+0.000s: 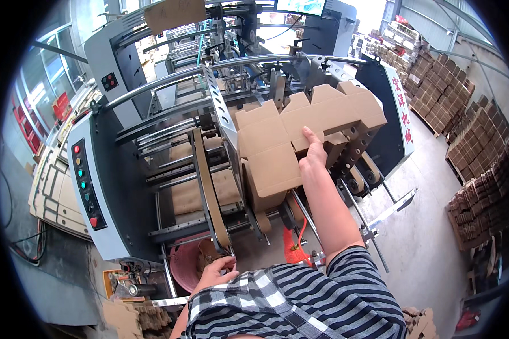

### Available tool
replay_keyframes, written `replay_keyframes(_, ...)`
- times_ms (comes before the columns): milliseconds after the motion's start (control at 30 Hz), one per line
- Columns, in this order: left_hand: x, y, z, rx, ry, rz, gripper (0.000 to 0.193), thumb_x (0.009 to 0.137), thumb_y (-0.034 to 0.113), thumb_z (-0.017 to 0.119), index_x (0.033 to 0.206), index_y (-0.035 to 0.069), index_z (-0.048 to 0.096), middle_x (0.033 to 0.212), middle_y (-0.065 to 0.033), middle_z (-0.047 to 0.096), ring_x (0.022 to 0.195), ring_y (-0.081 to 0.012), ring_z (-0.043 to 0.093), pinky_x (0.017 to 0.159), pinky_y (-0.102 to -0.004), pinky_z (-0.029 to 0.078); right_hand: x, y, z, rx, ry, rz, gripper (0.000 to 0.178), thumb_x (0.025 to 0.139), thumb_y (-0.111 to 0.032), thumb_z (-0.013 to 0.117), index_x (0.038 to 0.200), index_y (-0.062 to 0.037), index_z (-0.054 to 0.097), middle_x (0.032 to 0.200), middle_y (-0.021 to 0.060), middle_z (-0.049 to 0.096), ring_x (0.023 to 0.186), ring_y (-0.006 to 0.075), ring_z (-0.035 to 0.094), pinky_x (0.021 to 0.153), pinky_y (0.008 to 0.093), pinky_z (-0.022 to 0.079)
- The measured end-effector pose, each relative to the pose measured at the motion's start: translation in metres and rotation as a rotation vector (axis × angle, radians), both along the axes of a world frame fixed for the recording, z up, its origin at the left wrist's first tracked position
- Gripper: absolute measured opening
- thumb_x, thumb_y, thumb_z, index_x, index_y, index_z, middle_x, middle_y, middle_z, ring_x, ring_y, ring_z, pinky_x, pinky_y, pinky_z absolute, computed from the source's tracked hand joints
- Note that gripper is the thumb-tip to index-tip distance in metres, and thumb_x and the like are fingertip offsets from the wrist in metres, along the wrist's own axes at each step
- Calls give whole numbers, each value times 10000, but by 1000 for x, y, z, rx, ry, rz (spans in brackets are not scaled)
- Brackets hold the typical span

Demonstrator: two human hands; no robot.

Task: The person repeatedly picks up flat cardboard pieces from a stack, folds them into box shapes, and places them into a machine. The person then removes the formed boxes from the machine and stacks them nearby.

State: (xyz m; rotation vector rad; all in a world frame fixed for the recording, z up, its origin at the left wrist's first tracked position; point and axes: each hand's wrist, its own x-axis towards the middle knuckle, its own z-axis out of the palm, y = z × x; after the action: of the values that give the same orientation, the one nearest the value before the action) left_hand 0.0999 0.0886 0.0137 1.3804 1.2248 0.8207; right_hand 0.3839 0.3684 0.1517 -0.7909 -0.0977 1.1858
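A stack of brown folded cardboard box blanks stands in the feed end of a large machine. My right hand grips the edge of the top blank, with one digit lying on its upper face and the other fingers hidden. Lower down, my left hand is closed beside the end of a metal bar, above a pink basket. Whatever lies in its curled fingers is too small to make out. A tan belt runs along the machine just beyond this hand.
Control buttons line the machine's left side panel. An orange-red object hangs below the stack near metal rods. Stacked cardboard on pallets fills the right side. More flat cardboard leans at the left, and pieces lie at the lower left.
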Motion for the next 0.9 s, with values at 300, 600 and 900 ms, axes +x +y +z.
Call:
replay_keyframes(300, -7, -3, -3, -28, 6, -17, 475, 781, 150, 711, 1191, -26, 546, 1055, -114, 631, 959, -159, 610, 864, -282, 472, 22, -42, 11, 150, 115, 188, 451, 734, -115, 740, 1132, -16, 552, 1064, 94, 599, 961, 256, 592, 847, 426, 508)
replay_keyframes(600, -4, 2, 3, 60, 126, -96, 475, 785, 164, 711, 1190, -20, 546, 1070, -115, 631, 926, -146, 608, 832, -272, 483, 17, -42, -2, 40, 33, 102, 486, 769, -161, 710, 1193, -44, 504, 1139, 106, 572, 1050, 293, 557, 907, 504, 468)
replay_keyframes(900, -10, -5, -6, -18, 80, -84, 487, 793, 207, 703, 1207, 5, 544, 1094, -114, 628, 984, -174, 604, 849, -280, 473, 22, -88, -11, 10, 83, 102, 522, 763, -149, 718, 1228, -72, 495, 1165, 110, 569, 1088, 316, 533, 940, 520, 439)
